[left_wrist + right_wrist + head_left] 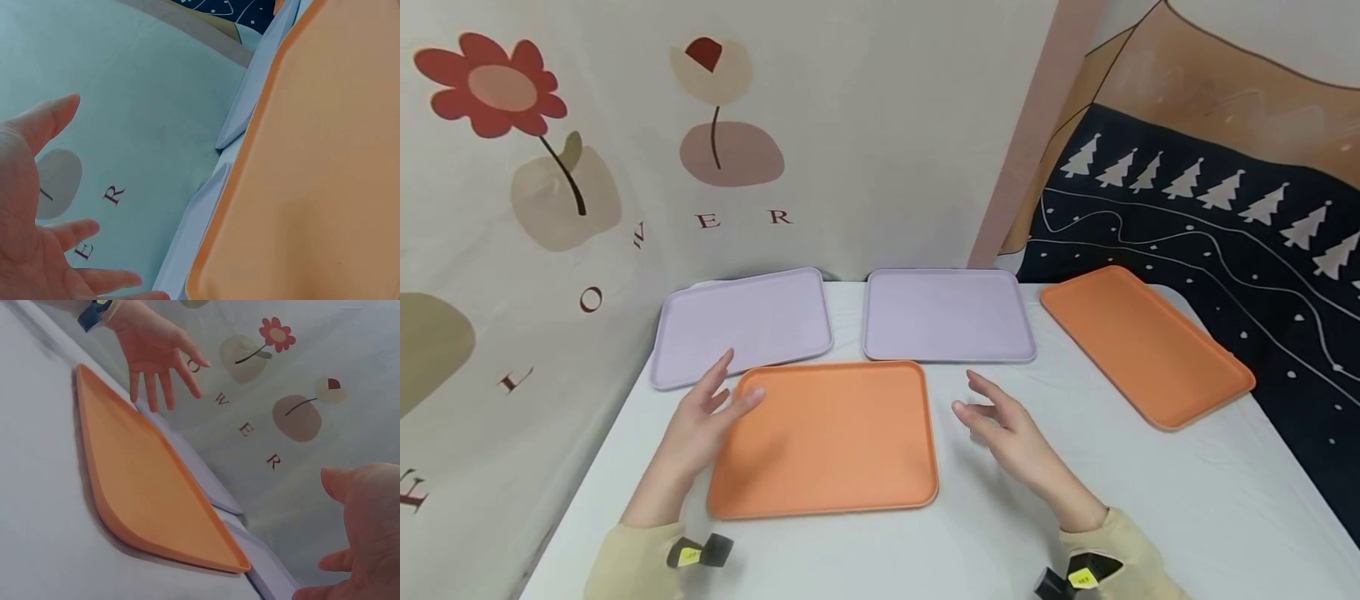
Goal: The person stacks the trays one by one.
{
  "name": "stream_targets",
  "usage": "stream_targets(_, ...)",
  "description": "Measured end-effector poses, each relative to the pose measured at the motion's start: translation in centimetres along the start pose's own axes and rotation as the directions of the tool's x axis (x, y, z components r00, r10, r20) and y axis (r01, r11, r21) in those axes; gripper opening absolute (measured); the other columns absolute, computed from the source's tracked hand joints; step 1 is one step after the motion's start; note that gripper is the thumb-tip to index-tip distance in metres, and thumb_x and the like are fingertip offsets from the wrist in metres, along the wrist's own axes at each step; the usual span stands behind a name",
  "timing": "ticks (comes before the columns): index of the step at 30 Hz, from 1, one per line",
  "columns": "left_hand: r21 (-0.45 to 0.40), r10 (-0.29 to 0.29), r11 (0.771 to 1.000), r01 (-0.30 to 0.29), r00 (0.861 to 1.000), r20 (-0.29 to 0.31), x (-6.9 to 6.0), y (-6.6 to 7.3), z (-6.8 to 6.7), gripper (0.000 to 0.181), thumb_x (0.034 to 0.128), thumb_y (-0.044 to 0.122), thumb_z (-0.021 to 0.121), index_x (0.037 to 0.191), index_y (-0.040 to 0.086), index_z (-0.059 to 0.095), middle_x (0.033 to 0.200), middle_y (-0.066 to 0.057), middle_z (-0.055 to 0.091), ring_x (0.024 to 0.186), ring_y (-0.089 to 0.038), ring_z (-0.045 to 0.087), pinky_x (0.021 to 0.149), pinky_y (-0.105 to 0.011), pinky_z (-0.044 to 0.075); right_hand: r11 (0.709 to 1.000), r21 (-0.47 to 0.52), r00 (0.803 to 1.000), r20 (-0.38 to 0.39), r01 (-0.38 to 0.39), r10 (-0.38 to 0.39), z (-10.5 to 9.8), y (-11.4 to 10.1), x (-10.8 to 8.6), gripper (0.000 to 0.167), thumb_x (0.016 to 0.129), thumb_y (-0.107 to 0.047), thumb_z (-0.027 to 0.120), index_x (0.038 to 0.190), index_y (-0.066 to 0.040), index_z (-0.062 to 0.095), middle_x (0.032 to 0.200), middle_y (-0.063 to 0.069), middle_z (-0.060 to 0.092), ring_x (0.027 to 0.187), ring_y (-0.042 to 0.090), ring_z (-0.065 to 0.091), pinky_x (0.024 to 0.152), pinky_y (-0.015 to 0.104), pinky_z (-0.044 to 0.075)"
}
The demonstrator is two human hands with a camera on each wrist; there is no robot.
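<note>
An orange tray (pixel 831 442) lies flat on the white table, its long side toward me. Over its left edge hovers my left hand (pixel 703 425), thumb and fingers spread and holding nothing. To the right of that tray, my right hand (pixel 1007 433) is held above the table with nothing in it, fingers loosely bent. In the right wrist view the left hand (pixel 153 353) shows spread fingers, apart from the orange tray (pixel 137 469). The left wrist view has the left palm (pixel 25 219) at its left side and the orange tray (pixel 312 162) at right.
Two lilac trays, one at back left (pixel 745 321) and one at back centre (pixel 947 317), lie behind the orange one. A second orange tray (pixel 1150 346) sits angled at the right. Behind stands a cloth with printed flowers (pixel 880 142); a dark tree-patterned cloth (pixel 1187 225) hangs right.
</note>
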State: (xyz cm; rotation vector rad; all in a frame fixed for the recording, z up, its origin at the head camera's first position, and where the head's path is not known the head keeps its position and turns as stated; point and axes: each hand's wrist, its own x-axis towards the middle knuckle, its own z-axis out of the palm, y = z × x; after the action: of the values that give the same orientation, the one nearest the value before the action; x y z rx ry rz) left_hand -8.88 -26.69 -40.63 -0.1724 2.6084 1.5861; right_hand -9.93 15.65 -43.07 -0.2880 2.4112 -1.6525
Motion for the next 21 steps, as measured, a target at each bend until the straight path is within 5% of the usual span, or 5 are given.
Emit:
stream_targets(7,-0.133,-0.084,0.987,0.085,0.996,0.012,-0.1,-0.7,-0.5,0.087,0.1047,0.041,0.068,0.172,0.029,0.014,0.173,-0.023,0.014,0.154,-0.047,0.026,0.120,-0.067,0.033,0.988,0.131,0.997,0.018,-0.077,0.075,0.7,0.1,0.3,0.071,0.107,-0.036,0.065,0.162,-0.002,0.037,0.162,0.026,0.039,0.133,0.038,0.058,0.103,0.046,0.058)
stream_targets(21,-0.149,-0.173,0.973,0.174,0.985,0.020,-0.2,-1.3,-0.8,0.086,0.1064,0.051,0.061,0.172,0.027,0.010,0.170,-0.026,0.024,0.152,-0.041,0.033,0.115,-0.065,0.043,0.953,0.266,0.989,0.020,-0.147,0.147,2.3,0.5,0.8,0.064,0.108,-0.027,0.064,0.159,0.003,0.041,0.146,0.026,0.052,0.130,0.044,0.057,0.100,0.049,0.060)
